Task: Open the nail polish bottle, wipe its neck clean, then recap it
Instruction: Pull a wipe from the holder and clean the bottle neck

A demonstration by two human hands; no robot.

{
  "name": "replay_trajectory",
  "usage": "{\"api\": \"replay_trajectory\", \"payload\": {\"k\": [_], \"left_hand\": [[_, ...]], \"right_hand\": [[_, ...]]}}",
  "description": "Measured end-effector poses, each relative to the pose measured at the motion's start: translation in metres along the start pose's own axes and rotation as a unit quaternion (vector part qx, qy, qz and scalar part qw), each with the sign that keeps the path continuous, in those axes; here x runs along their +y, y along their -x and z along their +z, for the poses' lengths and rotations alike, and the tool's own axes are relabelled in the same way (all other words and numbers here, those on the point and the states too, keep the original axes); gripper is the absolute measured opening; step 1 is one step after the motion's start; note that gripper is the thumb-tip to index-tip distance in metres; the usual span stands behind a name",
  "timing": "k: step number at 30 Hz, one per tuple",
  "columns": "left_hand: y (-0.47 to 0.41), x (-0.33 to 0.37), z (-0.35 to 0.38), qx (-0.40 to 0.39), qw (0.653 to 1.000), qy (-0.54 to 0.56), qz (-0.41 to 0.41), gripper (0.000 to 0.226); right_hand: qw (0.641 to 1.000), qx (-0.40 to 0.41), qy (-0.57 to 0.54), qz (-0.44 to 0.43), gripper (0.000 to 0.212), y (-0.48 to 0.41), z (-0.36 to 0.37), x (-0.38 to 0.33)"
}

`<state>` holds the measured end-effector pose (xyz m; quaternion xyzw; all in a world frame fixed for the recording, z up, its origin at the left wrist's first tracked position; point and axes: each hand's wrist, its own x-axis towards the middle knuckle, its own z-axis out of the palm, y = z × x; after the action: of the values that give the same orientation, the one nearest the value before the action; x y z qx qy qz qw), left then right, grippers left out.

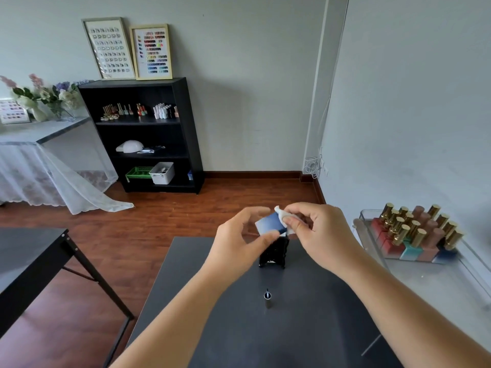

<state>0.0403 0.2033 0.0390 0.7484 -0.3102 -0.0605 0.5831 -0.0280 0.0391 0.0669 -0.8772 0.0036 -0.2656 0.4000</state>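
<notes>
My left hand (239, 237) grips a square nail polish bottle (268, 223), white fading to dark blue, tilted in the air above the far edge of the dark table (212, 301). My right hand (316, 229) pinches a small white wipe (283, 217) against the bottle's right end, where the neck is hidden under the wipe and fingers. The bottle's cap (267, 298), a metallic cylinder with its brush pointing up, stands upright on the table nearer to me, apart from both hands.
A black glossy stand (273, 252) sits on the table under the hands. A clear tray (451, 266) of several gold-capped polish bottles (419, 235) stands at the right. A black desk (32, 251) is at the left, a black shelf unit (143, 134) across the room.
</notes>
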Motion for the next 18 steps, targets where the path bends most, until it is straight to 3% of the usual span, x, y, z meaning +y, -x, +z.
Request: {"api": "replay_trajectory", "payload": {"k": [3,6,8,11,13,14,16,18], "left_hand": [[0.008,-0.001,0.011,0.059,0.972,-0.195,0.121,0.054],[0.007,-0.004,0.012,0.107,0.930,-0.275,0.218,0.043],[0.006,-0.003,0.012,0.107,0.924,-0.271,0.246,0.037],[0.009,0.001,0.010,0.068,0.963,-0.180,0.190,0.021],[0.008,0.003,0.009,0.029,0.992,-0.073,0.101,0.004],[0.007,0.005,0.008,0.006,0.999,-0.009,0.053,0.007],[0.005,0.011,0.005,-0.054,0.990,0.123,-0.030,0.018],[0.004,0.015,0.002,-0.117,0.956,0.247,-0.106,0.029]], "right_hand": [[0.999,0.011,-0.014,0.050,0.013,-0.001,-0.001,0.000],[0.998,-0.002,-0.030,0.059,0.016,0.001,-0.001,-0.004],[0.998,-0.009,-0.038,0.053,0.017,0.002,-0.002,-0.007],[0.999,-0.030,-0.025,0.032,0.017,0.002,-0.004,-0.008],[0.999,-0.041,-0.018,0.015,0.016,0.003,-0.006,-0.008],[0.999,-0.043,-0.015,0.005,0.015,0.003,-0.007,-0.009],[0.999,-0.048,-0.022,-0.008,0.014,0.003,-0.009,-0.011],[0.998,-0.057,-0.036,-0.019,0.011,0.003,-0.011,-0.012]]}}
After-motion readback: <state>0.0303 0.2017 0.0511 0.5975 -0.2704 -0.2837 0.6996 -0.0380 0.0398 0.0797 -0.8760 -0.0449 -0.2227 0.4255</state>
